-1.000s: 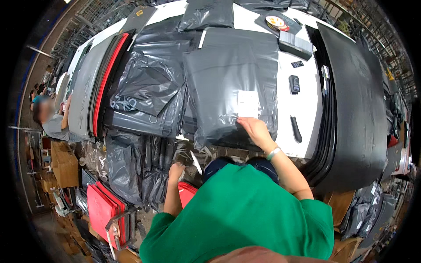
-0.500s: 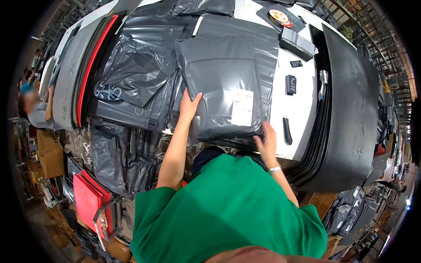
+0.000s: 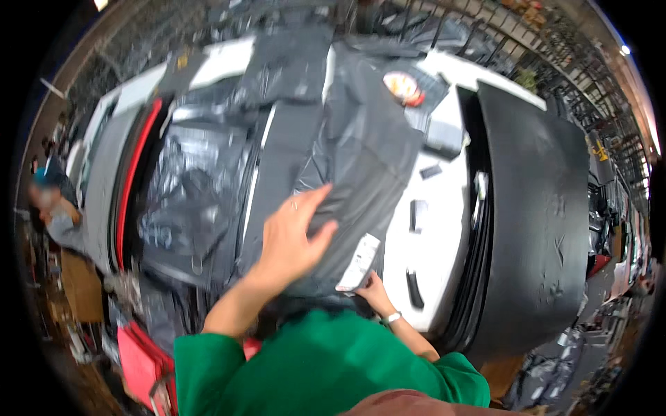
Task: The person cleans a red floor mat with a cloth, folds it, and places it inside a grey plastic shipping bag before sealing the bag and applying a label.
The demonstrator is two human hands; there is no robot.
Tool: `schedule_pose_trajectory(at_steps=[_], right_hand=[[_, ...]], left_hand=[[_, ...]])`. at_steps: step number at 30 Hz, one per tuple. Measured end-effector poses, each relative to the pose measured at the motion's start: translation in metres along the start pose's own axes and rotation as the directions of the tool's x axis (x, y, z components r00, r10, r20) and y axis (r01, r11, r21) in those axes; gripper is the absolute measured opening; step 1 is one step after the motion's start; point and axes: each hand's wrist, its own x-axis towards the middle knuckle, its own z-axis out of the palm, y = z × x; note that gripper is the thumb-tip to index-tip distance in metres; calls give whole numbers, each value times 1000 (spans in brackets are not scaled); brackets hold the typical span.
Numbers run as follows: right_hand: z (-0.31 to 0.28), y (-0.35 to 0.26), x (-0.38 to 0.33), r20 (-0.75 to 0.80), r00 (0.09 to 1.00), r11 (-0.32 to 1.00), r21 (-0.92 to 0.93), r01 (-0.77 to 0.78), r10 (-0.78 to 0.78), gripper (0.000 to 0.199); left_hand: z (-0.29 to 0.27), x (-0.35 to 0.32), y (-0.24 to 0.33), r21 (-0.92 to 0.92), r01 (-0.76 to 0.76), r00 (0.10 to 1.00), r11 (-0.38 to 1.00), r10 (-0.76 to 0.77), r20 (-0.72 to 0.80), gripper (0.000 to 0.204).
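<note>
A dark grey plastic mailing bag (image 3: 378, 152) lies slanted in front of me, a white label (image 3: 361, 261) near its close right corner. My right hand (image 3: 375, 294) has its fingers closed on the bag's near edge beside the label. Above the bag's left side my left hand (image 3: 295, 239) is raised, thumb and fingers spread with nothing in them. Whether its fingertips touch the plastic is hard to tell. Under and left of this bag lies a flat dark grey sheet or bag (image 3: 283, 149). The picture is slightly blurred.
Right of the bag, the white tabletop (image 3: 395, 305) holds a black-handled cutter (image 3: 414, 289), a small black box (image 3: 418, 215) and a block of cards (image 3: 444, 135). Stacked black sheets (image 3: 534, 222) stand right; crumpled black bags (image 3: 191, 201) and a red-edged stack (image 3: 139, 166) lie left. Another person (image 3: 59, 215) is far left.
The labelled bag has turned clockwise, from upright to slanted. My left hand has come off its left edge and risen. My right hand has closed on the near edge. The whole view has shifted.
</note>
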Motion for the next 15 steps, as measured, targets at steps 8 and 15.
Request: schedule_pose_trajectory(at_steps=[8,15], right_hand=[[-150,-331,167,-455,614,-34,820,572,-645,36],[-117,-274,80,-89,721,673,297,677,-687,38]], left_hand=[[29,28,68,-474,-434,829,766,546,123,38],[27,-54,0,-544,90,835,834,234,498,25]])
